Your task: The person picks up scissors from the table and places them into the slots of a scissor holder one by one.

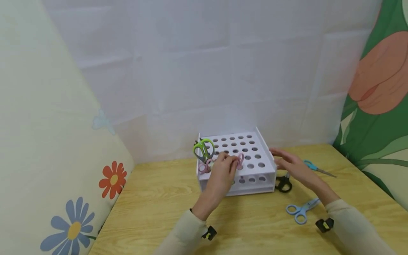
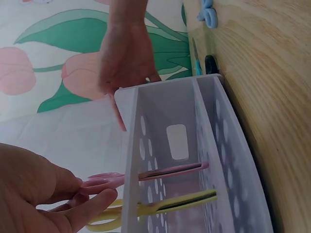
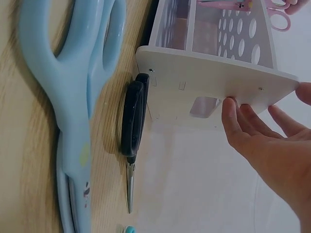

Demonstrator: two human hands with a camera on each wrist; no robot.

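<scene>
Evidently, in the head view, the left hand (image 1: 222, 172) pinches the pink scissors (image 1: 240, 160) by the handle at the front of the rack (image 1: 267, 172); the right hand (image 1: 294, 168), fingers loosely extended, is farther from them. Seen from the left wrist, the scissors' long axis runs down through a hole (square to the top plate), blades inside, beside the yellow scissors (image 2: 155, 208). At the right wrist, fingertips touch the rack's side, near the black scissors (image 3: 132, 119).
</scene>
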